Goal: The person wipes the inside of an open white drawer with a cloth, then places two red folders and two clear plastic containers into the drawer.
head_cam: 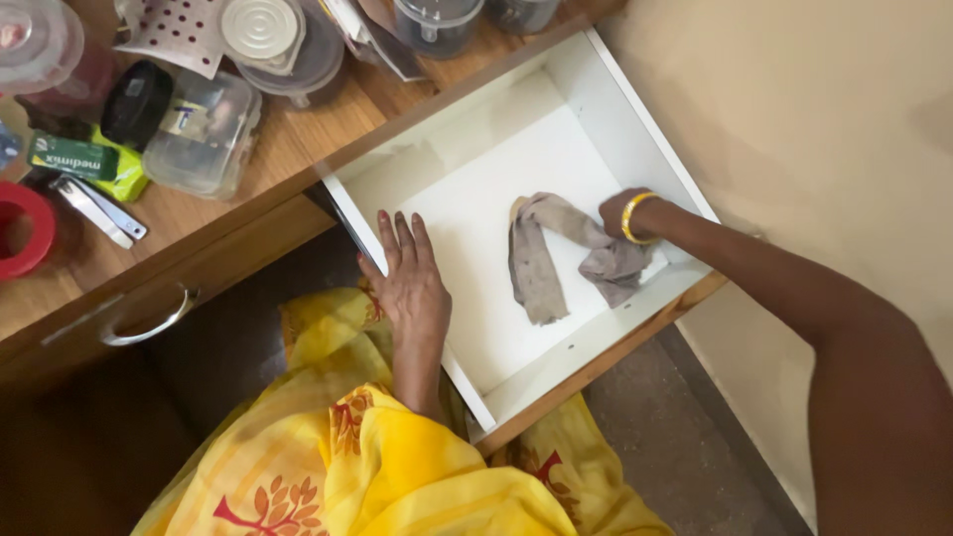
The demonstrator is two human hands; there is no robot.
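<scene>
A white drawer (476, 129) stands pulled out from a wooden cabinet. A crumpled grey cloth (541, 263) lies on its floor. My right hand (617, 213) reaches into the drawer and presses on the cloth's right end; a yellow bangle (631, 217) sits at the wrist and the fingers are mostly hidden in the fabric. My left hand (409, 278) rests flat, fingers spread, on the drawer's left side wall, holding nothing.
The wooden countertop (288, 149) carries clear plastic containers (204, 129), a round lid (260, 28), a black case (137, 102), a green packet (84, 159), a red cup (22, 228) and metal clippers. A closed drawer with a metal handle (149, 323) lies left. Yellow garment below; cream wall at right.
</scene>
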